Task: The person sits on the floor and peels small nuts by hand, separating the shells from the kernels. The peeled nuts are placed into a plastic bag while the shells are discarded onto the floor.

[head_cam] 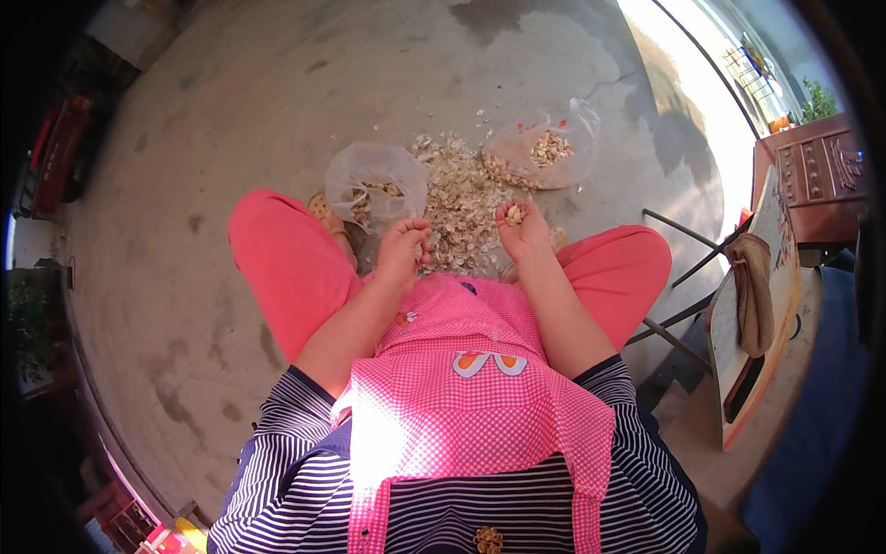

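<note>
My right hand [524,232] is turned palm up, its fingers curled around several small pale nuts or kernels [513,216]. My left hand [403,251] is half curled, thumb near the fingers; a small pale bit may be between them, too blurred to settle. Between and beyond both hands lies a heap of broken tan shells [460,201] on the floor. Just past my left hand stands an opened clear plastic bag [377,170] with brownish pieces inside. Farther off, behind my right hand, another clear plastic bag [585,149] holds many pinkish-tan kernels [552,149].
My knees in coral trousers [291,270] spread to either side over the concrete floor [208,138]. On the right are a folding table's dark metal legs [685,318], its tilted board [751,388] with a brown cloth [751,294], and a reddish-brown panelled piece [813,173].
</note>
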